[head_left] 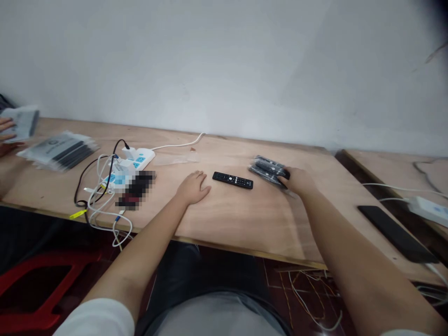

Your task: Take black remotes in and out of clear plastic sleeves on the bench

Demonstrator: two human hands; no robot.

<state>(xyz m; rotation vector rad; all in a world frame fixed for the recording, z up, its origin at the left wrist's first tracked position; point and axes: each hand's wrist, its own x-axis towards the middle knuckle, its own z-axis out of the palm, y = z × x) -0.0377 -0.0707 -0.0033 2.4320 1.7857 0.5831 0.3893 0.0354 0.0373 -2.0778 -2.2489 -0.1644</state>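
A black remote control [233,180] lies bare on the wooden table, its buttons facing up. To the left of it my left hand [192,188] rests flat on the tabletop, thumb apart from the fingers, with nothing in it. My right hand [297,181] grips the right end of a small pile of bagged remote controls [266,169], dark and wrapped in clear plastic. The fingers partly hide that end, so I cannot tell how many of them it holds.
A white power strip [142,161] with plugs and tangled cables stands left. Flat plastic packets [63,148] lie beyond it, near another person's hand [7,133]. A black phone [395,233] lies at right, near a gap between tables. A red chair [52,289] is below left.
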